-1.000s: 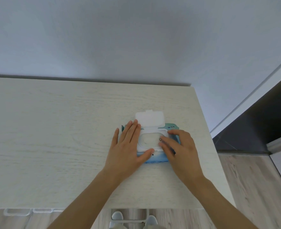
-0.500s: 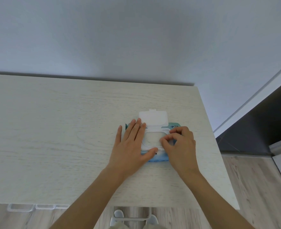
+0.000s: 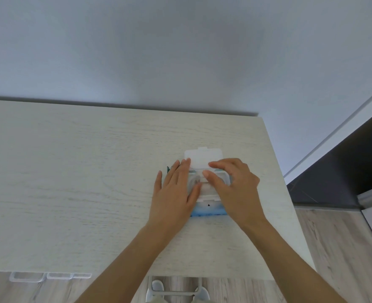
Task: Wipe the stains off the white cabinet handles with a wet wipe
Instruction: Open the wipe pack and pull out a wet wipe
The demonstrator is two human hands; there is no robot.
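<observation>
Now: Both Hands on the Open Wipe Pack

Just right of the frame's centre, a soft blue-and-white plastic pack of wet wipes (image 3: 209, 209) lies flat on the pale wood-grain cabinet top (image 3: 71, 182), its white hinged plastic lid (image 3: 202, 159) flipped open toward the wall. The left hand (image 3: 174, 193) lies flat on the pack's left side, fingers straight and together, thumb reaching onto the white dispenser frame. The right hand (image 3: 235, 186) arches over the opening with fingers curved; its thumb and forefinger are drawn toward each other above the slot, but whether they have hold of a wipe cannot be told from the blurred view. Along the bottom edge of the frame, at lower left, white bar-shaped cabinet handles (image 3: 49, 276) peek out below the cabinet's front edge, above a light wood-plank floor (image 3: 344, 248).
</observation>
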